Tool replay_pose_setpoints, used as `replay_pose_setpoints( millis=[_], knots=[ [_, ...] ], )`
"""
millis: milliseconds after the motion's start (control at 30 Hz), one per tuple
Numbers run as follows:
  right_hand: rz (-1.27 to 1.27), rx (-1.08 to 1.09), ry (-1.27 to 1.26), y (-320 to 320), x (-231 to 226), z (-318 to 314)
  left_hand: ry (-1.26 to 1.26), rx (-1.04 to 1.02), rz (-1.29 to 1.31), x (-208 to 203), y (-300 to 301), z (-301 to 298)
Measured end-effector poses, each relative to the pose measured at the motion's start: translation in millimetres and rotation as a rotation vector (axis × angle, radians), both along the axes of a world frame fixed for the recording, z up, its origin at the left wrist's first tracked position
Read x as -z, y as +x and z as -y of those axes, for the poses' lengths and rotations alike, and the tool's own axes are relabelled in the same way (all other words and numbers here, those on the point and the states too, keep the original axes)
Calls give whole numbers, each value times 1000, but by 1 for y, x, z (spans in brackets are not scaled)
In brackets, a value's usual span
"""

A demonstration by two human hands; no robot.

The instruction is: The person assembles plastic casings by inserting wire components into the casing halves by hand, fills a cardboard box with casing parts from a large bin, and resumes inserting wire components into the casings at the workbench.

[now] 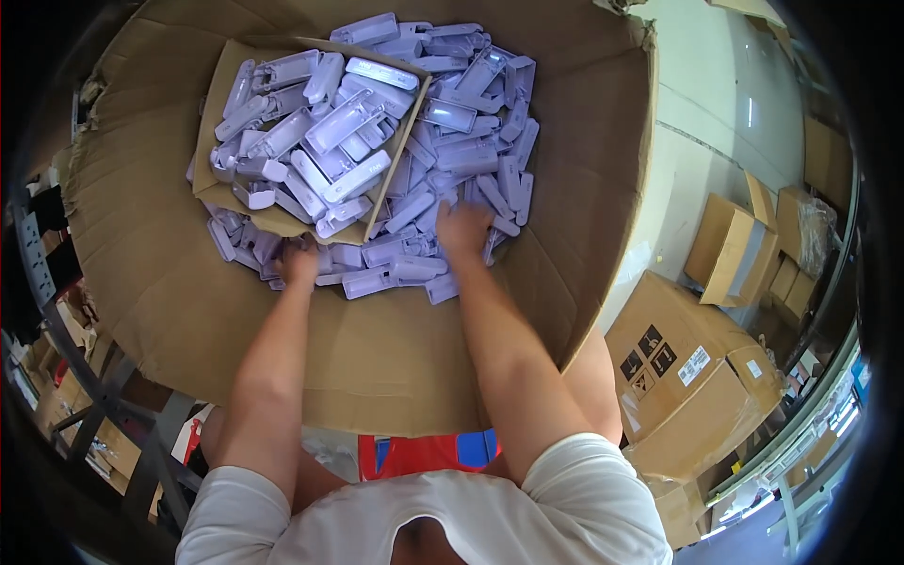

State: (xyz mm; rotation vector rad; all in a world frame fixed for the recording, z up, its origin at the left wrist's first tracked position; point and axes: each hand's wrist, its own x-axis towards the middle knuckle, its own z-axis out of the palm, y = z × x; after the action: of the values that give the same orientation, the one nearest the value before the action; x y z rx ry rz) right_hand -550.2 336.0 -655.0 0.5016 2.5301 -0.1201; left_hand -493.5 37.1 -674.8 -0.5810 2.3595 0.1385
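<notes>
A large open cardboard box (pixel 395 372) holds many pale lilac plastic casings (pixel 400 268), elongated and hollow, lying in a loose heap. Tilted on the heap at the upper left is a smaller carton (pixel 215 168), also filled with such casings (pixel 344 122). My left hand (pixel 299 264) is down among the casings just below the small carton's near edge, its fingers curled; what they grip is hidden. To the right of the small carton, my right hand (pixel 463 229) reaches into the heap. Its fingertips are hidden against the casings, so its grip does not show.
The big box's tall right wall (pixel 603 179) rises beside my right arm. Outside it, a closed brown carton (pixel 692 367) and an open carton (pixel 730 250) stand on the pale floor. A metal frame (pixel 155 428) and a power strip (pixel 36 254) are at the left.
</notes>
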Motion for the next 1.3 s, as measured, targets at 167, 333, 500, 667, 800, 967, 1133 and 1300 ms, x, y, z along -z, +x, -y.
replay_pose_setpoints(
  millis=[167,333,500,667,800,967,1133,1300],
  knots=[
    [-250,562,-213,31,-20,62,218,538,79,-20,7,56],
    [548,378,-620,13,-22,40,367,-376,659,-57,-40,2],
    [528,625,-1036,27,-19,58,496,-383,304,-41,-4,-12],
    [1104,1094,-1378,20,-43,76,788,-729,366,-50,5,-46],
    [642,953,-1270,38,-27,82,864,-870,412,-85,-20,-82],
    [804,880,-1121,2,-101,96,940,-1114,273,-96,2,-66],
    [937,1222,-1406,13,-115,93,988,-1005,361,-159,-40,-69],
    [801,1131,-1644,-20,-169,128,916,-716,311,-244,-101,-31]
  ],
)
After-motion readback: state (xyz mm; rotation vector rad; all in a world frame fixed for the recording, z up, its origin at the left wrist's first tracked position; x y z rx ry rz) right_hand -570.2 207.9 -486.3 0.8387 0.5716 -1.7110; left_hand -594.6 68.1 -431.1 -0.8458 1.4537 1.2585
